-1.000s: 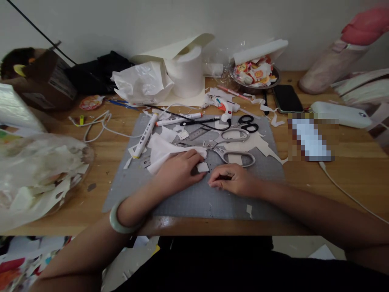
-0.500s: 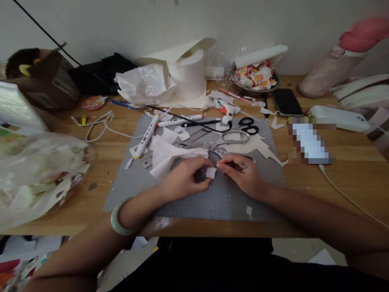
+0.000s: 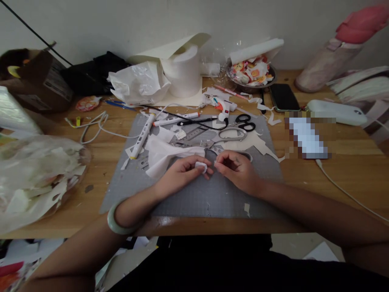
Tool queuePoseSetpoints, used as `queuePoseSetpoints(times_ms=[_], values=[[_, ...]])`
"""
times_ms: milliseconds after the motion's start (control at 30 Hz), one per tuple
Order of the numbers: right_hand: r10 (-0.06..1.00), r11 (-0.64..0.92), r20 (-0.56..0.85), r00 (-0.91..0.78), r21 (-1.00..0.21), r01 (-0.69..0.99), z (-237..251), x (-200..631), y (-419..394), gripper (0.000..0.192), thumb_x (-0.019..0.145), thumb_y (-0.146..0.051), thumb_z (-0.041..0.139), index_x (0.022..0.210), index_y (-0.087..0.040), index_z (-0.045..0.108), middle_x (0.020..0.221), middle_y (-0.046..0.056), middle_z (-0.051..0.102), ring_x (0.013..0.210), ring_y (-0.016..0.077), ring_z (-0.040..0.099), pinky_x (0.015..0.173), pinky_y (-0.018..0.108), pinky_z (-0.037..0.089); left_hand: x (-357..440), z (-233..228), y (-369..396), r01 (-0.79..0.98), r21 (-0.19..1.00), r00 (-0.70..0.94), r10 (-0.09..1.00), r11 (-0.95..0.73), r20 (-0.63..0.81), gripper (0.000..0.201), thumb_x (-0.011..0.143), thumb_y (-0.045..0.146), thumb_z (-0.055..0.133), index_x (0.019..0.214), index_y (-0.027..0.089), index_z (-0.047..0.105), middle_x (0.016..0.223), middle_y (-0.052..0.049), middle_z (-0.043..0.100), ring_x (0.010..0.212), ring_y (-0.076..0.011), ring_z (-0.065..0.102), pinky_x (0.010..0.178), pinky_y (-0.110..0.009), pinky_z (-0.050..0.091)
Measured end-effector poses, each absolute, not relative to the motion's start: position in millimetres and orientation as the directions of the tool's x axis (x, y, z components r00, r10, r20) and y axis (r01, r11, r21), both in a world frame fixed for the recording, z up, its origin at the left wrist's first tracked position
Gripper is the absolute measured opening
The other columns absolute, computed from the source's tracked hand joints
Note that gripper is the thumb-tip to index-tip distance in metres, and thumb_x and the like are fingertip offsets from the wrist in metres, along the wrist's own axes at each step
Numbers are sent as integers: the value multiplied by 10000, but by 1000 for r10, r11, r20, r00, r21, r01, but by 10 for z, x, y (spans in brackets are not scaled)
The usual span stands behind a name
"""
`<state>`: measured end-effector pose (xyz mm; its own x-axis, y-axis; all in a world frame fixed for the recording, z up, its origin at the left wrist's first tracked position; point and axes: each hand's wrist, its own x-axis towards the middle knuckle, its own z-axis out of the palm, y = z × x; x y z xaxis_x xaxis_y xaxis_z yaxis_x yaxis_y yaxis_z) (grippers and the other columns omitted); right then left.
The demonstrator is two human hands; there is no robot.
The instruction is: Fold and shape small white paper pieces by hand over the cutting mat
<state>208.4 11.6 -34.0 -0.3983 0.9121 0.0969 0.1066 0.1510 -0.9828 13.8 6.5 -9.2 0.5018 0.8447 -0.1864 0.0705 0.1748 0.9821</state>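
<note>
My left hand is closed on a small white piece of paper, thumb across its front. Just to the right, my right hand is pinched, thumb against forefinger, with a tiny white bit at the tips; its kind is too small to tell. The hands are a short gap apart above the grey cutting mat. Behind them lie a crumpled white tissue and large grey-handled scissors, partly hidden by my right hand.
White markers, black-handled scissors, a glue gun and paper scraps lie on the mat's far half. A plastic bag of scraps is at left. Behind stand a paper roll and a bowl of wrappers; phones lie right.
My left fingers have turned the white paper piece and closed over it, thumb now in front. My right hand keeps its pinch. The whole view has shifted slightly.
</note>
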Motion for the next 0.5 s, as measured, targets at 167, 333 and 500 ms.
queuePoseSetpoints(times_ms=[167, 333, 500], values=[[884, 230, 127, -451, -957, 180, -298, 2088, 123, 151, 825, -319, 571, 782, -173, 565, 689, -21, 529, 570, 72, 431, 527, 210, 353, 151, -130, 90, 27, 957, 459, 846, 290, -270, 228, 817, 253, 586, 1012, 143, 545, 754, -14, 696, 699, -143, 673, 751, -301, 499], [853, 272, 136, -505, -940, 208, -261, 2093, 128, 118, 826, -281, 559, 789, -171, 579, 687, -17, 553, 569, 72, 443, 513, 207, 344, 164, -180, 92, -23, 926, 477, 818, 377, -322, 239, 784, 257, 634, 892, 166, 440, 742, -14, 706, 583, -123, 667, 620, -247, 493], [864, 269, 140, -484, -941, 206, -274, 2079, 121, 65, 792, -218, 557, 753, -171, 537, 655, -28, 509, 554, 70, 428, 511, 208, 346, 180, -177, 90, -76, 947, 414, 874, 313, -255, 320, 814, 286, 580, 746, 213, 276, 629, 42, 649, 442, -87, 582, 459, -194, 406]])
